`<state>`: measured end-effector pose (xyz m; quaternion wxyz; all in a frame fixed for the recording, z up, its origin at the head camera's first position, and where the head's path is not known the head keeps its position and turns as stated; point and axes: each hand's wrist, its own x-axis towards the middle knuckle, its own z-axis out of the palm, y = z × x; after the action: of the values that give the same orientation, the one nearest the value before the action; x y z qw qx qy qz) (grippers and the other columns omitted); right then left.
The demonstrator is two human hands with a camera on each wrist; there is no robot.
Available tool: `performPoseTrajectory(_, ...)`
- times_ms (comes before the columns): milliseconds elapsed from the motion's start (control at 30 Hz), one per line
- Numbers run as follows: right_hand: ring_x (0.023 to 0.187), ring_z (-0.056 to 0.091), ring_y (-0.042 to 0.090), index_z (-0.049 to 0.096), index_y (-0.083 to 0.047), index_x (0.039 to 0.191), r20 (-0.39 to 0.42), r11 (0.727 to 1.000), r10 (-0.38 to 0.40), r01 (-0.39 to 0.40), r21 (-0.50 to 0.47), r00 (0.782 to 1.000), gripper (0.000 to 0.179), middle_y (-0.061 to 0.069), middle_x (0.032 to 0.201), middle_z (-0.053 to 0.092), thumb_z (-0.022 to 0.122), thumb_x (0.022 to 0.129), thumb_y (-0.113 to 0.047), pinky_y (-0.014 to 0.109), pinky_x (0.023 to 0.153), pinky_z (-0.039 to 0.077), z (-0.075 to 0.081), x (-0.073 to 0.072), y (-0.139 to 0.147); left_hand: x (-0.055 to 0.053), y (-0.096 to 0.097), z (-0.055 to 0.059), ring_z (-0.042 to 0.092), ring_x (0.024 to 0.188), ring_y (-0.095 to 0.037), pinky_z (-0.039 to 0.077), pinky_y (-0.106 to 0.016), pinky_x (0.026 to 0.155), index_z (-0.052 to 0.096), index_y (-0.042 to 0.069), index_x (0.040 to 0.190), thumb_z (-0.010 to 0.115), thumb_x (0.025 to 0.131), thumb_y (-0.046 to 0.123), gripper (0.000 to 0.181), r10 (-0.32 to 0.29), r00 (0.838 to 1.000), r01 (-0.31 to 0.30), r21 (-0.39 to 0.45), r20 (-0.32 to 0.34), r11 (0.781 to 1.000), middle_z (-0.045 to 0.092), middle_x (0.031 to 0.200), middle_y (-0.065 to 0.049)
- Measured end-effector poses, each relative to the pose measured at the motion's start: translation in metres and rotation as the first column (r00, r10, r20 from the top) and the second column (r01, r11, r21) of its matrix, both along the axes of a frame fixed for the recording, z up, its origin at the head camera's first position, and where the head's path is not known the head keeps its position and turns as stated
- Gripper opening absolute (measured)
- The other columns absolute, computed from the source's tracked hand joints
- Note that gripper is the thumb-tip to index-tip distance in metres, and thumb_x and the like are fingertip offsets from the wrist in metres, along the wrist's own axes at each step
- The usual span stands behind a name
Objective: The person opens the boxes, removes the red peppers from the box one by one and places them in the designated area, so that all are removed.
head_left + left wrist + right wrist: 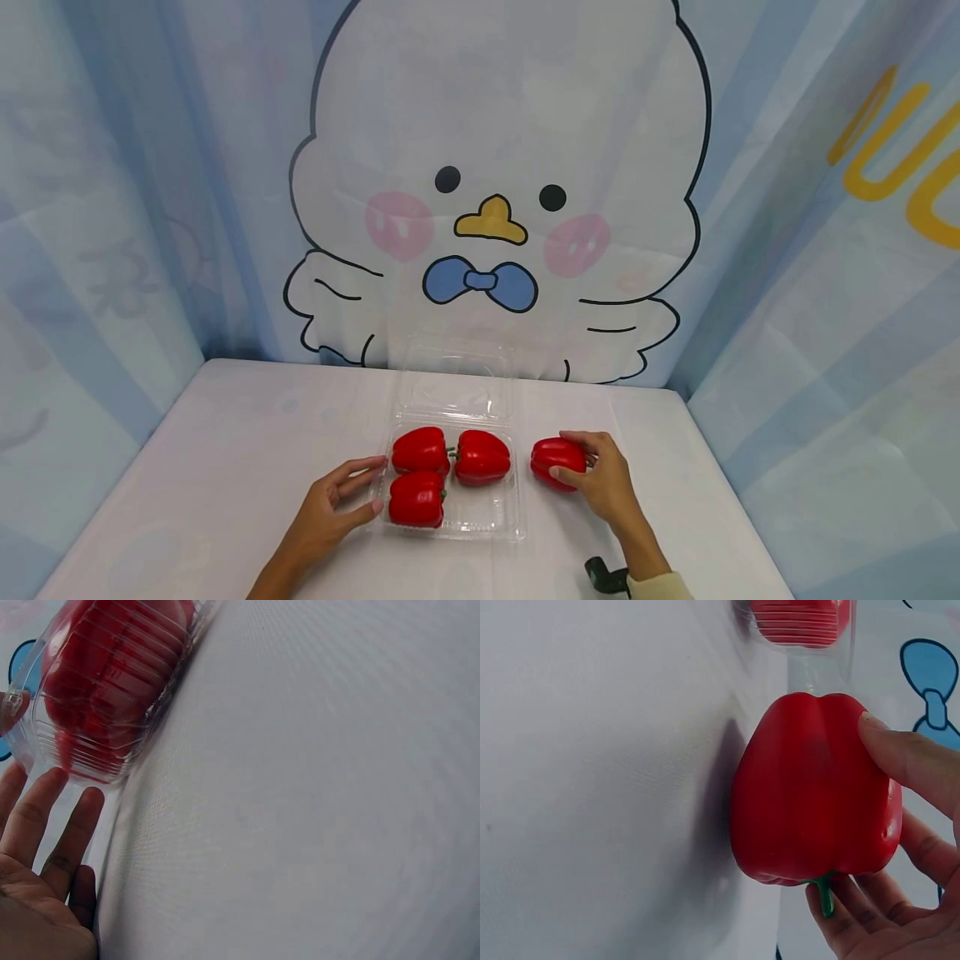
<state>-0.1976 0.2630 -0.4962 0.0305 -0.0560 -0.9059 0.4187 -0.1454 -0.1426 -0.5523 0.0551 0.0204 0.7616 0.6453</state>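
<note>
My right hand (606, 479) grips a red bell pepper (814, 787) between thumb and fingers, just right of a clear plastic clamshell box (483, 521). The pepper's green stem (825, 898) points back toward the palm. Three more red peppers lie in the box: one at the back left (420, 451), one at the back right (483, 457) and one at the front left (416, 500). My left hand (330, 508) is at the box's left side, fingers spread and fairly straight, fingertips at its rim. In the left wrist view those fingers (75, 832) are by the ridged wall.
The box's clear lid (453, 392) stands open at the back, toward the curtain (487, 108) with a cartoon bird. A dark green object (603, 575) is by the right sleeve (660, 587). Everything rests on a white-covered table (247, 450).
</note>
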Motion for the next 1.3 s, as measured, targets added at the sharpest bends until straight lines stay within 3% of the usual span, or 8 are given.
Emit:
performPoseTrajectory(233, 0.132, 0.062, 0.038, 0.069, -0.015, 0.140, -0.022, 0.999, -0.001, 0.002, 0.038, 1.000, 0.061, 0.014, 0.139, 0.059, 0.091, 0.083, -0.010, 0.052, 0.108, 0.058, -0.006, -0.001, 0.001, -0.001, 0.000, -0.001, 0.055, 0.148, -0.031, 0.035, -0.063, 0.122, 0.060, 0.017, 0.146, 0.087, 0.089, 0.031, 0.065, 0.005, 1.000, -0.005, -0.009, 0.008, 1.000, 0.063, 0.153, -0.004)
performPoseTrajectory(667, 0.137, 0.056, 0.042, 0.067, -0.016, 0.141, -0.028, 0.994, 0.002, 0.001, 0.107, 1.000, 0.064, 0.018, 0.142, 0.059, 0.092, 0.082, -0.014, 0.058, 0.108, 0.056, -0.003, 0.001, -0.003, 0.000, -0.001, 0.002, 0.056, 0.148, -0.031, 0.038, -0.065, 0.120, 0.059, 0.016, 0.147, 0.087, 0.089, 0.032, 0.066, 0.003, 1.000, -0.003, -0.007, 0.004, 1.000, 0.062, 0.154, -0.006)
performPoseTrajectory(1100, 0.143, 0.052, 0.041, 0.066, -0.022, 0.143, -0.115, 0.995, 0.027, -0.016, 0.098, 0.993, 0.070, 0.013, 0.148, 0.056, 0.095, 0.080, -0.018, 0.059, 0.105, 0.058, 0.017, 0.010, -0.021, 0.000, -0.001, 0.002, 0.056, 0.148, -0.031, 0.042, -0.063, 0.119, 0.059, 0.016, 0.147, 0.087, 0.089, 0.032, 0.066, 0.003, 1.000, -0.003, 0.001, 0.009, 1.000, 0.061, 0.155, -0.006)
performPoseTrajectory(1300, 0.135, 0.059, 0.040, 0.066, -0.026, 0.141, -0.162, 0.995, 0.067, -0.053, 0.088, 0.985, 0.072, 0.011, 0.145, 0.059, 0.097, 0.077, -0.018, 0.056, 0.100, 0.061, 0.018, 0.015, -0.035, 0.000, 0.000, 0.004, 0.055, 0.148, -0.031, 0.041, -0.063, 0.119, 0.059, 0.016, 0.147, 0.086, 0.090, 0.032, 0.066, 0.003, 1.000, -0.003, -0.004, 0.006, 1.000, 0.061, 0.155, -0.006)
